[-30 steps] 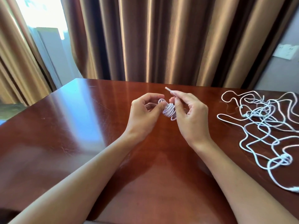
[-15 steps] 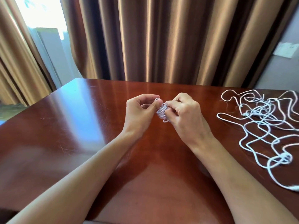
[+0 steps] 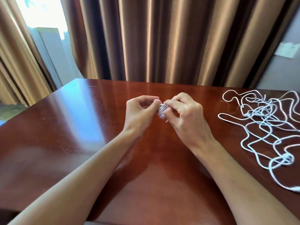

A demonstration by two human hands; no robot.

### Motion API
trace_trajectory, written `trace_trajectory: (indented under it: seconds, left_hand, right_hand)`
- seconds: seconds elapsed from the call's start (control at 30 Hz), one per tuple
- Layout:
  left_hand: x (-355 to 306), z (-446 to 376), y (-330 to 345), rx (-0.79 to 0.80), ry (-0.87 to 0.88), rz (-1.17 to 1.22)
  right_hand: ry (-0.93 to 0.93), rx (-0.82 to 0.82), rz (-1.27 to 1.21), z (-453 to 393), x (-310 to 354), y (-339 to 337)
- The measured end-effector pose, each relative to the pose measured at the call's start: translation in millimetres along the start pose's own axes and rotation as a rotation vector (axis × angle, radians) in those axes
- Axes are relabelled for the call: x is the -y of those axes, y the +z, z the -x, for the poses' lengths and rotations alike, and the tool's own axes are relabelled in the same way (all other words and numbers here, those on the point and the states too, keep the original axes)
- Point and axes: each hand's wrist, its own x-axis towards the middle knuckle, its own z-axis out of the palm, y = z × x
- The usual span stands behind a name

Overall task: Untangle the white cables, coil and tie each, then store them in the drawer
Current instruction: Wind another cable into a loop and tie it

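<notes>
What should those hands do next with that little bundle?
Probably pull the loose end snug to finish the tie: both the left hand and right hand pinch the small coil, its end poking out below. The tangle waits.

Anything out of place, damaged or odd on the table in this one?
Nothing damaged or spilled. The only disorder is the loose tangle of white cables sprawled at the table's right edge, not yet sorted. Both the left hand and right hand grip a small coiled cable above the tabletop.

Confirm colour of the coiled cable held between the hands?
White, with a faint lilac cast; the coiled cable shows best in the head view, the only view.
</notes>
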Motion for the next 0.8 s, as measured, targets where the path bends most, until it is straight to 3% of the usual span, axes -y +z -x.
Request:
trace_trajectory:
  seconds: [0.4, 0.6, 0.8]
  left_hand:
    - [-4, 5, 2, 0.044, 0.042, -0.084]
    - [-7, 10, 1, 0.068, 0.181, -0.251]
    - [-2, 3, 0, 0.054, 0.053, -0.055]
  right_hand:
    - [0.038, 0.047, 0.132, 2, -7, 5]
    - [0.061, 0.085, 0.114, 5, -8, 12]
    - [0.237, -0.040, -0.049, 6, -10, 15]
